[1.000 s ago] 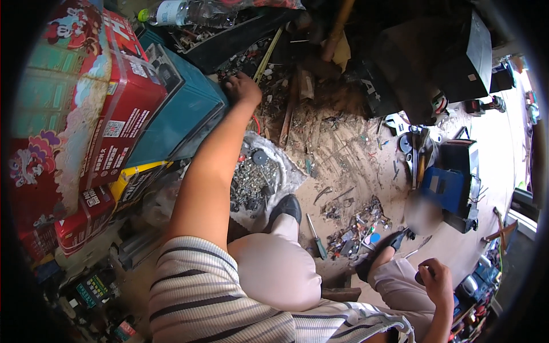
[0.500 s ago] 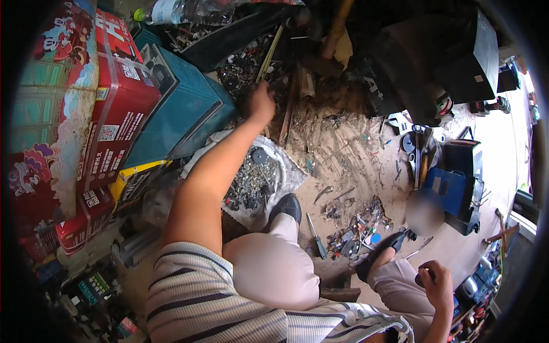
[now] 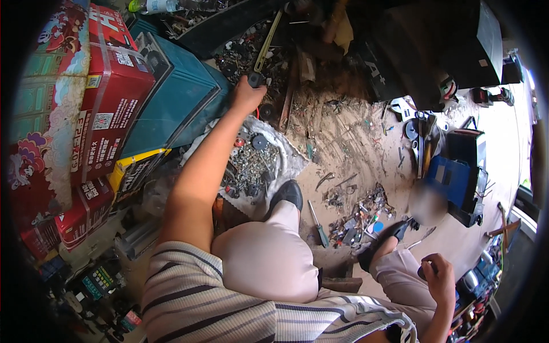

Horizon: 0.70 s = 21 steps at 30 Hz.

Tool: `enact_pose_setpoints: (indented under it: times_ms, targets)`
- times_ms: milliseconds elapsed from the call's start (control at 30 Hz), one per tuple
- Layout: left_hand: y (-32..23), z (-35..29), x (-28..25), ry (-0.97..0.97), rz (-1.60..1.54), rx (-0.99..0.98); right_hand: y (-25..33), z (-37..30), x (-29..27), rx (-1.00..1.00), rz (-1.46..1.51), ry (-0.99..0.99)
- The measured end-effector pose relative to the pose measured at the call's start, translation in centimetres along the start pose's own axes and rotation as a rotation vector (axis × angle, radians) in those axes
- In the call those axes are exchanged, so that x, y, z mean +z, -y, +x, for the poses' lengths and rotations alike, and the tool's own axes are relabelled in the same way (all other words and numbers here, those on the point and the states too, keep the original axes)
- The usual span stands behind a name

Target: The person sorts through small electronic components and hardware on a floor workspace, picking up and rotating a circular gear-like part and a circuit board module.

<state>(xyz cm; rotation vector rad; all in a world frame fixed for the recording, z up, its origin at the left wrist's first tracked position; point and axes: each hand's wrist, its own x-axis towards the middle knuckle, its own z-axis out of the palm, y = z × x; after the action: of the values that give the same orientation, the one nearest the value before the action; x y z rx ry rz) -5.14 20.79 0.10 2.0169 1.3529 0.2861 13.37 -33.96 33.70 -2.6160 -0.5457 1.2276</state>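
Note:
My left hand (image 3: 247, 98), arm stretched forward, is closed round a dark, rounded piece (image 3: 255, 79); its exact kind is unclear. Beyond that piece a long yellow strip (image 3: 269, 41) slants over dark small scrap. Nearer to me, a white cloth (image 3: 290, 159) bears a heap of screws and small metal parts (image 3: 251, 170), with a black disc (image 3: 259, 141) on top. Low on the right, my right hand (image 3: 440, 277) is held above my leg, its fingers curled on a small dark object (image 3: 422, 273) that I cannot make out.
Red boxes (image 3: 114, 108) and a teal case (image 3: 183, 97) are stacked on the left. A screwdriver (image 3: 318, 224) lies by my shoe, beside a pile of small scrap (image 3: 360, 223). A blue case (image 3: 449, 180) and black cases stand on the right.
My left hand has drawn back a little toward the cloth, and the dark piece in it now shows. My right hand stays low with its fingers curled. The view has shifted slightly.

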Motion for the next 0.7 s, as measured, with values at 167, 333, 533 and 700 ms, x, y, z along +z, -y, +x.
enact_pose_setpoints:
  times_ms: [167,333,533,700]
  targets:
    - [-1.8,-1.5,-0.7,0.396,0.221,0.11,-0.4,-0.2,0.3,-0.008,-0.001,-0.009]
    - [-5.7,-4.5,0.4,0.501,0.726,0.13,-0.6,-0.6,0.3,-0.004,-0.035,-0.025]
    - [-3.5,-4.6,-0.7,0.226,0.391,0.175,-0.5,-0.3,0.4,0.007,0.003,0.0]
    - [-4.4,-5.4,-4.0,0.449,-0.178,0.135,-0.2,-0.3,0.9,0.021,0.014,0.021]
